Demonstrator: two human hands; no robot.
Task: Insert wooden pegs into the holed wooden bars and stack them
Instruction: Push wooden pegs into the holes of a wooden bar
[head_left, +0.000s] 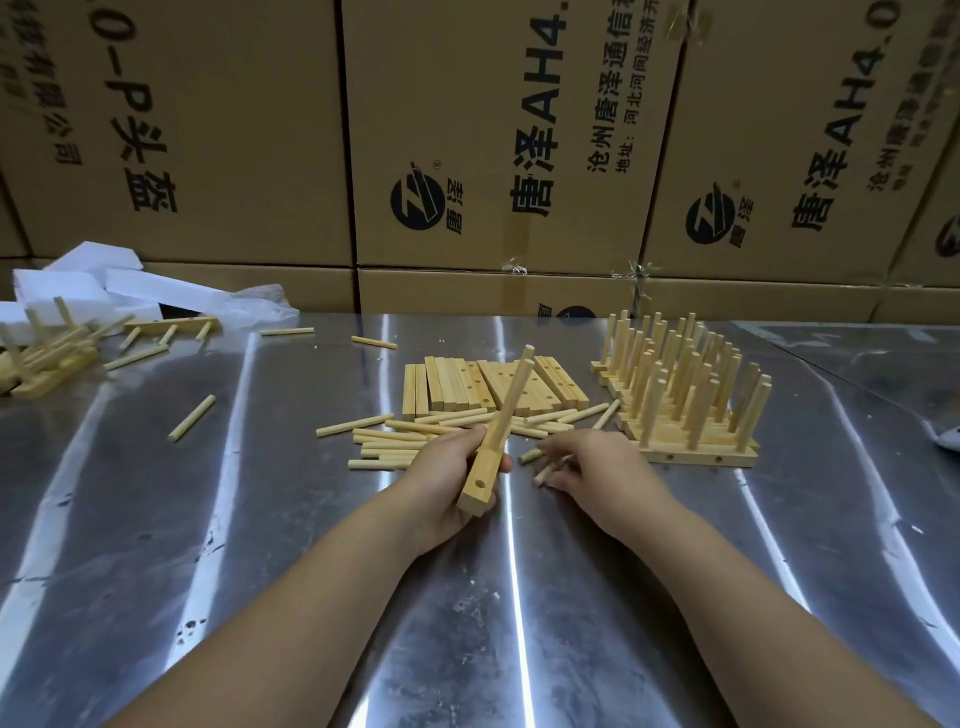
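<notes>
While left fingers (462, 447) grip pegged bar (478, 484), right fingers (560, 451) pinch loose peg (542, 476), finished stack (691, 415) near right.

Pale tan pegs (395, 434), brown black-printed boxes (498, 135), silvery table (208, 519).

Both forearms are uncovered (bare right down to the near edge of the bench (260, 545)); left hand (448, 486) and right hand (592, 467) are bare too.

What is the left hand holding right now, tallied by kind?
Holed wooden bar: 1
Pegs standing in that bar: 2, nearly in line from this view
Total: 3, all carried by the left hand
</notes>
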